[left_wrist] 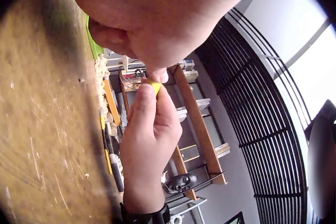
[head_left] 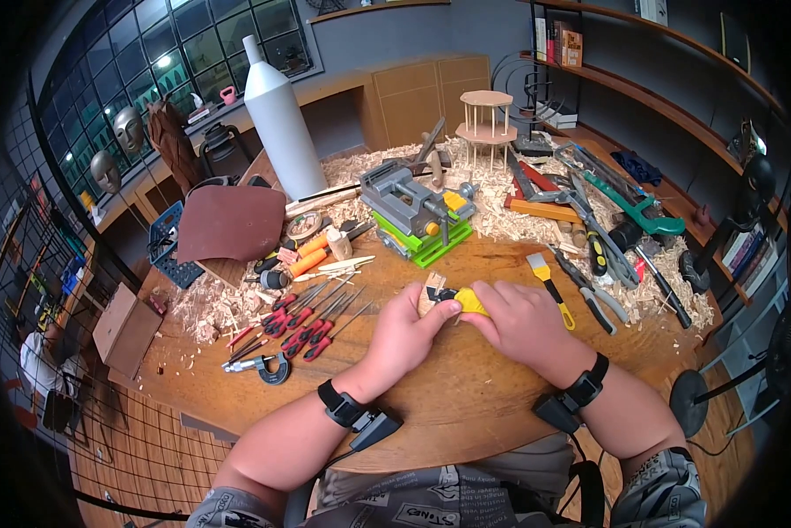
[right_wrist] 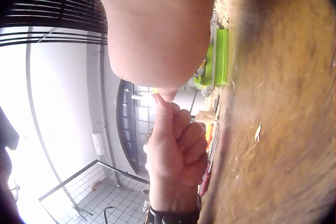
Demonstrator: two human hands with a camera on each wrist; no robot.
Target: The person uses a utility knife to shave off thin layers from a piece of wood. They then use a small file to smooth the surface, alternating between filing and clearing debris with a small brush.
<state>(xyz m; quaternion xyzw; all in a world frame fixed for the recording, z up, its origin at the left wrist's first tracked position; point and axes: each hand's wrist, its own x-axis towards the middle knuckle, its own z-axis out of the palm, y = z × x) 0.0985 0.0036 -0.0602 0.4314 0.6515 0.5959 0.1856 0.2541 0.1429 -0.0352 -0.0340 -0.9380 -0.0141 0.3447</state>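
Both hands meet over the near middle of the wooden table. My left hand (head_left: 402, 336) grips a small pale wooden piece (head_left: 432, 287), its fingers curled in the right wrist view. My right hand (head_left: 534, 324) holds a yellow tool (head_left: 472, 302) with a dark part that reaches to the wooden piece. The left thumb lies against the tool's near end. In the left wrist view, a bit of yellow shows between the right thumb and fingers. Most of the tool is hidden by the hands, and I cannot tell its kind.
Several red-handled files (head_left: 312, 327) and a micrometer (head_left: 270, 370) lie left of the hands. A grey vise (head_left: 404, 198) on a green base stands ahead. Rightward are a yellow-handled scraper (head_left: 549, 286), pliers (head_left: 593, 295) and a green-handled saw (head_left: 633, 207). Wood shavings (head_left: 360, 167) cover the back.
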